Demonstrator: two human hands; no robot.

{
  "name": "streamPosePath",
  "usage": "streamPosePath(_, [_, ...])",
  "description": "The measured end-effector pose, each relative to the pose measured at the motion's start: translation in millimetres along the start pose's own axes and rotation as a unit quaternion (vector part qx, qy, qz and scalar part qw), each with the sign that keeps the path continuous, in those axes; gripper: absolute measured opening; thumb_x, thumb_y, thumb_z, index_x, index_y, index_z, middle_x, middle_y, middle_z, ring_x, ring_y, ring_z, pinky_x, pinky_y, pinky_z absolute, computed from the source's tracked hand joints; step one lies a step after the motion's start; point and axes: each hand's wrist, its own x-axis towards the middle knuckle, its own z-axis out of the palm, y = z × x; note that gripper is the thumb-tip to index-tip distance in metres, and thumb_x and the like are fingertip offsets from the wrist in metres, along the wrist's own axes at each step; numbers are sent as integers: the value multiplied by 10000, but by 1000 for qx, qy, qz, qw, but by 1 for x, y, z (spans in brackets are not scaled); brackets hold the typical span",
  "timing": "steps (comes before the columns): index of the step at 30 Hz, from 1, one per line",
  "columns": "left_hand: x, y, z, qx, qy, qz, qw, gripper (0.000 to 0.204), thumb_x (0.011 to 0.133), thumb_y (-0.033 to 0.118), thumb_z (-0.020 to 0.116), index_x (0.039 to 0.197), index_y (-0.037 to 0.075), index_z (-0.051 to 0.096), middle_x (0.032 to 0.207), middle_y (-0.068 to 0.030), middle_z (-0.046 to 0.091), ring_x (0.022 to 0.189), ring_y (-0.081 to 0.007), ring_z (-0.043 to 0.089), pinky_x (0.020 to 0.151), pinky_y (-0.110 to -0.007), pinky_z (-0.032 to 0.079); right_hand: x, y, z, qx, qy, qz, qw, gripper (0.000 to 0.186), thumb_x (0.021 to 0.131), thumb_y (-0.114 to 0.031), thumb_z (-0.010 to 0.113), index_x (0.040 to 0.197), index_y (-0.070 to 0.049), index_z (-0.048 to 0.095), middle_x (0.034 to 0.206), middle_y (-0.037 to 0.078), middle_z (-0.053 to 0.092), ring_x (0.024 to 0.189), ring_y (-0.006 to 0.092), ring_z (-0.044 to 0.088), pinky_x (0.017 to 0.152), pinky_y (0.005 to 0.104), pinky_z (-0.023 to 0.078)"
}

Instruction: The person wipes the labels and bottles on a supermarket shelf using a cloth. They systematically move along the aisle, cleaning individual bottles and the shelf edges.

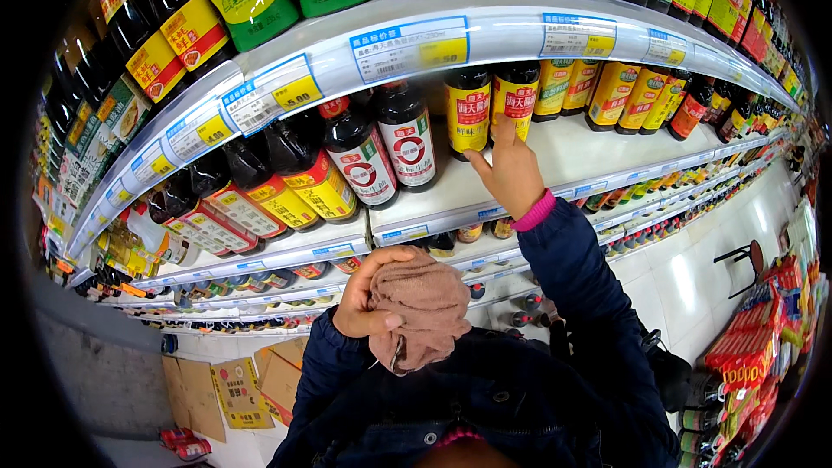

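My left hand holds a crumpled pinkish-brown cloth below the shelf edge, low in the middle of the view. My right hand reaches onto the shelf, its fingertips at the front of a dark bottle with a red-and-yellow label and its thumb apart, near the base of a similar bottle to the left. Further left stand two dark bottles with white-and-red labels.
Curved-looking shelves carry several rows of bottles, with price tags along their edges. Flattened cardboard lies on the floor at lower left. A dark stool and stacked red packages are at the right.
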Motion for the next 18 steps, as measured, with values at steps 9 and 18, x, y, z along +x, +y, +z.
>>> streamPosePath(9, [-6,1,-2,14,25,-3,1000,754,731,116,737,1369,-5,354,1338,-159,463,1247,-245,465,1066,-361,338,-2,-8,6,-7,-21,40,999,499,808,-216,734,1141,33,459,953,233,624,825,423,628,700,438,525])
streamPosePath(18, [1,1,13,-4,94,41,995,733,736,94,729,1365,17,361,1353,-155,445,1262,-246,448,1070,-362,327,-54,-54,-38,244,-327,-39,912,321,970,-323,506,926,-16,589,711,171,606,666,325,623,603,387,477])
